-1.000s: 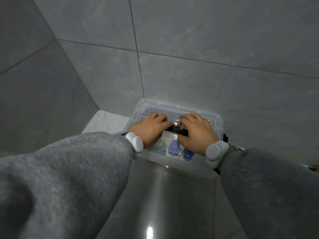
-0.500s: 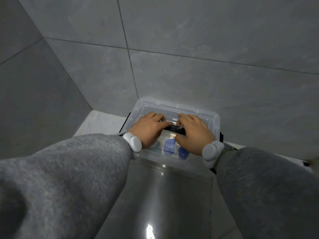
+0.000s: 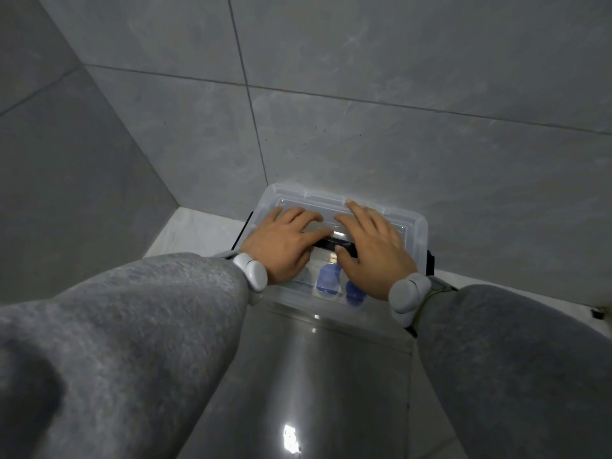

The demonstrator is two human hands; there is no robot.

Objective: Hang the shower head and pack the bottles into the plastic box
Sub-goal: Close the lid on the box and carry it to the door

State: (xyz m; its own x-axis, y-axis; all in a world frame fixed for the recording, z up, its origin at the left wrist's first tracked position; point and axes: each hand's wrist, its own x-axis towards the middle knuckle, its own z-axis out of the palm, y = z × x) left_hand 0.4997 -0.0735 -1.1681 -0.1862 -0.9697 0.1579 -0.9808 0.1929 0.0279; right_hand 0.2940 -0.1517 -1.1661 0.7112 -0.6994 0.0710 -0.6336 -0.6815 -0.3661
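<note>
**Both Hands Flat on the Lid of a Packed Box**

Two arms in grey sleeves reached forward and down from the bottom of the head view, over a glossy grey floor tile that carried a bright glint of light. Each wrist bore a white band, the left sitting at the cuff and the right beside a thin green cord.

Beyond the cuffs, the left hand and the right hand lay side by side, palms down, on the clear lid of the plastic box. Neither hand gripped anything. The fingers of both were stretched out and slightly spread across the lid, pointing toward the wall. The right hand's fingertips reached nearer the far edge than the left's. A black handle ran across the middle of the lid between the two hands, and the right thumb touched its near edge.

Blue-capped bottles showed through the clear lid just beside the heel of the right hand, inside the box at its near side. How many bottles lay under the hands could not be told. A black latch showed at the box's right end.

The box stood on the floor with its far side close against the grey tiled wall, near the corner where a second, darker wall met it on the left.
</note>
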